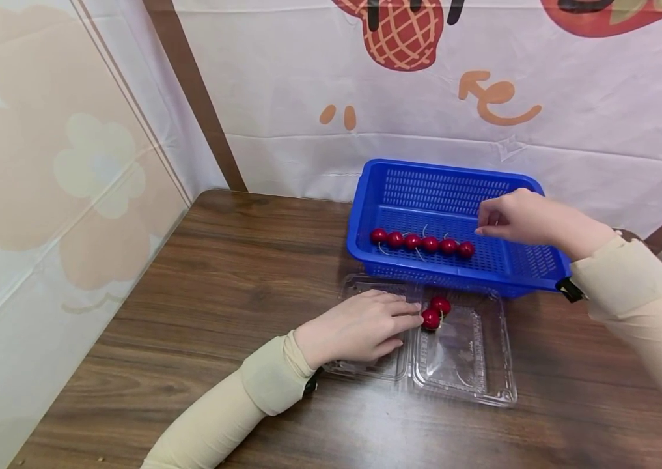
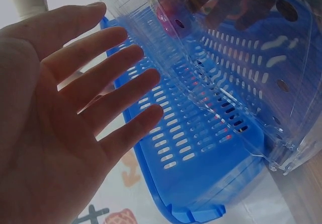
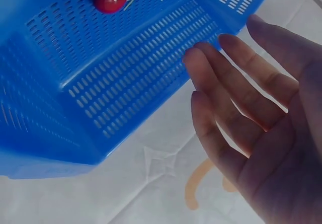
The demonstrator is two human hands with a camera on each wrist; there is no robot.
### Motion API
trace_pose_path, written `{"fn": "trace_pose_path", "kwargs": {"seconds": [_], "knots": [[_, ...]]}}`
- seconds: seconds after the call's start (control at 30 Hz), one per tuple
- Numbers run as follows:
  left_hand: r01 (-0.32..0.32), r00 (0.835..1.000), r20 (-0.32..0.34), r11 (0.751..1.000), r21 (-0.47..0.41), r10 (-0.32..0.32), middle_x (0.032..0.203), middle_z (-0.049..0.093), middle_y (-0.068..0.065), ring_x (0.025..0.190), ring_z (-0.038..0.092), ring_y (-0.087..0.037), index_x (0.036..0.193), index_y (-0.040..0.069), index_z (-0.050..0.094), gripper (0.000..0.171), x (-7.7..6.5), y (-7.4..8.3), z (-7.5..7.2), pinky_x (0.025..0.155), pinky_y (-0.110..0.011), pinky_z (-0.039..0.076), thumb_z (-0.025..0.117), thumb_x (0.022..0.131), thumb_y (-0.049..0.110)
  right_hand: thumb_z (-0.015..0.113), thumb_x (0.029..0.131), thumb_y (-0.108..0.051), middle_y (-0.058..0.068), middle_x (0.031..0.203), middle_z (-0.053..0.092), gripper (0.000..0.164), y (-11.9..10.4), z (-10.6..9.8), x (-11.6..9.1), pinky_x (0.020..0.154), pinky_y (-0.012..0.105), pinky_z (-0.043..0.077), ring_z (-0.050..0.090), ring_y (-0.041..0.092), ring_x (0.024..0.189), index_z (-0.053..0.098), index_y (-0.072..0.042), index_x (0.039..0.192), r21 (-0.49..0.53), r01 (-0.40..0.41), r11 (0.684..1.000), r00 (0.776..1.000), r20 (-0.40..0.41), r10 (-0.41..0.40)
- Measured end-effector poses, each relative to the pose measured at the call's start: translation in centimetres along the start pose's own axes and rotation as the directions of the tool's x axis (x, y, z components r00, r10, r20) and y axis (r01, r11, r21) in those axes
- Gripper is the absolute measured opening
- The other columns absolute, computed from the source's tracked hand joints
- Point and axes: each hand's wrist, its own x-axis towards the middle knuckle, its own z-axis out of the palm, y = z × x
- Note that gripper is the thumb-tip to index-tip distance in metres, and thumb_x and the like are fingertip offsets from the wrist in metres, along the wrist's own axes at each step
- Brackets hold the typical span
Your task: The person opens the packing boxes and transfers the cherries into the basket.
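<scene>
Several red cherries [image 1: 430, 243] with stems lie in a row along the near side of the blue basket [image 1: 360, 215]. Over the basket's right part is my right hand [image 1: 526, 220], fingers loosely bent with nothing between them; the right wrist view shows its bare palm. In front of the basket lies a clear plastic clamshell box [image 1: 497, 345], spread flat. Two more cherries [image 1: 431, 319] sit in the upper left of its right half. My left hand [image 1: 366, 326] is over the box's left half, palm down, its straight fingertips right by these cherries.
The wooden table [image 1: 178, 312] carries the basket and box. A printed cloth [image 1: 284, 78] hangs right behind the basket, and another cloth [image 1: 43, 163] borders the table's left side. The basket's near rim overlaps the box's back edge in the head view.
</scene>
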Motion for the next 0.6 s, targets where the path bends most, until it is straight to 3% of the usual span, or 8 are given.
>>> {"fn": "trace_pose_path", "kwargs": {"seconds": [0.33, 0.6], "knots": [[-0.005, 1.000, -0.001, 1.000, -0.002, 0.005, 0.135, 0.053, -0.002, 0.122, 0.046, -0.023, 0.131, 0.016, 0.054, 0.046, 0.0, 0.0, -0.1, 0.103, -0.038, 0.041, 0.056, 0.088, 0.032, 0.071, 0.077, -0.016, -0.004, 0.068, 0.064, 0.010, -1.1, 0.1, -1.1, 0.057, 0.032, 0.054, 0.056, 0.006, 0.061, 0.061, -0.018, 0.075, -0.006, 0.059, 0.998, 0.995, -0.082, -0.059], [-0.003, 1.000, 0.007, 1.000, -0.009, 0.003, 0.136, 0.052, -0.003, 0.123, 0.046, -0.022, 0.132, 0.017, 0.053, 0.047, 0.0, 0.0, 0.1, 0.103, -0.038, 0.041, 0.056, 0.088, 0.032, 0.071, 0.077, -0.014, -0.005, 0.075, 0.067, 0.011, -1.8, 0.4, -2.0, 0.060, 0.034, 0.056, 0.060, 0.007, 0.068, 0.061, -0.019, 0.078, 0.020, 0.103, 0.995, 0.984, -0.150, -0.099]]}}
